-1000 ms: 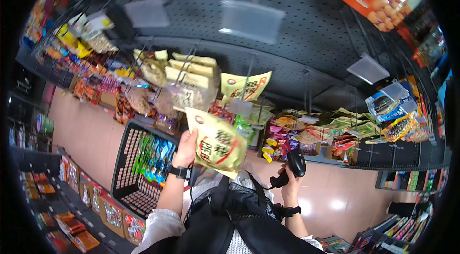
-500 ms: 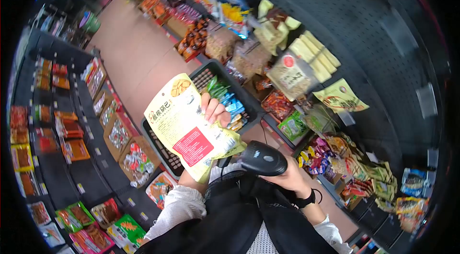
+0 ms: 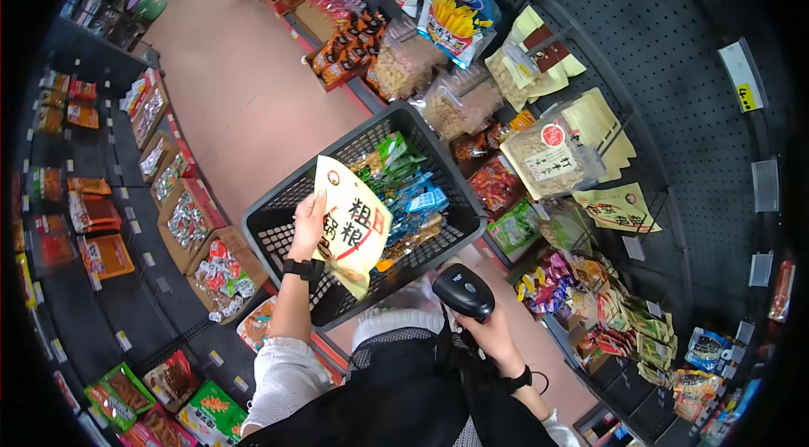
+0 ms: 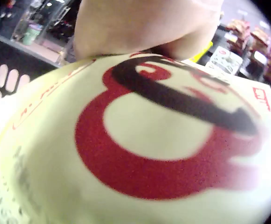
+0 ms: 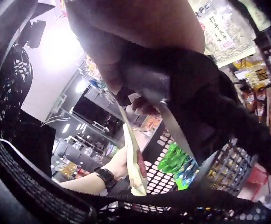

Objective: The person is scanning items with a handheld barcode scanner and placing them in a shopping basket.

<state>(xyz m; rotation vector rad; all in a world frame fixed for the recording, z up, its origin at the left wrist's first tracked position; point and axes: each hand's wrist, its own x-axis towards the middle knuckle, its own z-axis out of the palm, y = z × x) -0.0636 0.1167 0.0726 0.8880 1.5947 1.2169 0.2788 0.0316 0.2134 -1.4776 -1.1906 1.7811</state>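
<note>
My left hand [image 3: 308, 224] grips a pale yellow snack bag [image 3: 358, 232] by its left edge, over the basket. The bag's front, with large black characters, faces up in the head view. That printed front [image 4: 149, 182] fills most of the left wrist view; in the right wrist view the bag [image 5: 134, 163] appears nearly edge-on. My right hand [image 3: 499, 336] holds a black handheld barcode scanner [image 3: 465, 292] in front of my body, to the right of the bag. Below the bag, the black basket [image 3: 362, 132] contains green and blue packets [image 3: 413, 190].
To the right, a pegboard shelf holds hanging bags, including a clear-front snack bag [image 3: 552, 156] and a similar yellow bag [image 3: 619, 207]. Opened cartons [image 3: 190, 224] of wrapped sweets line the left shelf. Pink floor tiles [image 3: 244, 68] run between the shelves.
The yellow bag moved from beside the hanging display to over the basket. It showed its printed back half a second ago and now shows its front. The head view has swung left.
</note>
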